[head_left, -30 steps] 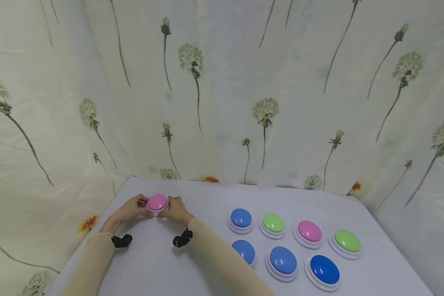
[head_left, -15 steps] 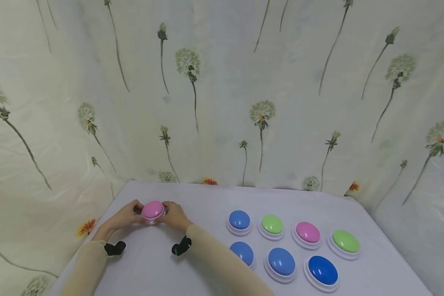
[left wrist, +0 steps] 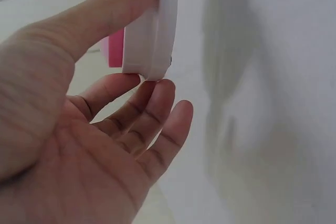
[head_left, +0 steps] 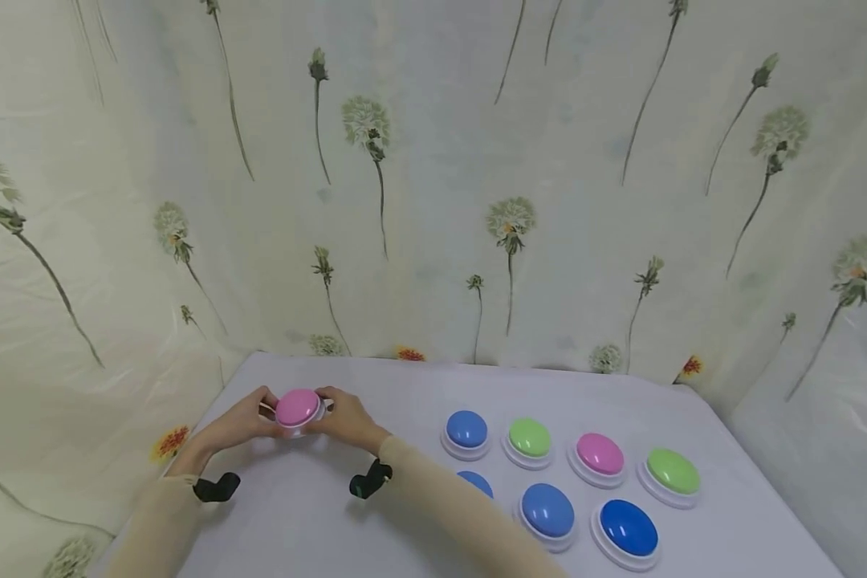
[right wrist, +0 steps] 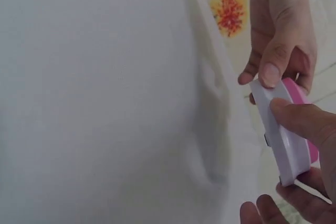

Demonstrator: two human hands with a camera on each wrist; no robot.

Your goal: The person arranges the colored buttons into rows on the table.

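Both hands, left hand [head_left: 242, 419] and right hand [head_left: 347, 419], pinch the pink button [head_left: 297, 408] by its white rim, lifted off the tabletop [head_left: 376, 530], apparently mid-handling and not yet set down

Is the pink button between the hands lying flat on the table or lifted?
Lifted and tilted: both wrist views show the pink button on edge, white base clear of the table.

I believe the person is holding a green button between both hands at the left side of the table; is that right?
Not quite: the button held between the left hand and right hand is pink with a white base, not green, as the head view shows. It is indeed at the left side of the table.
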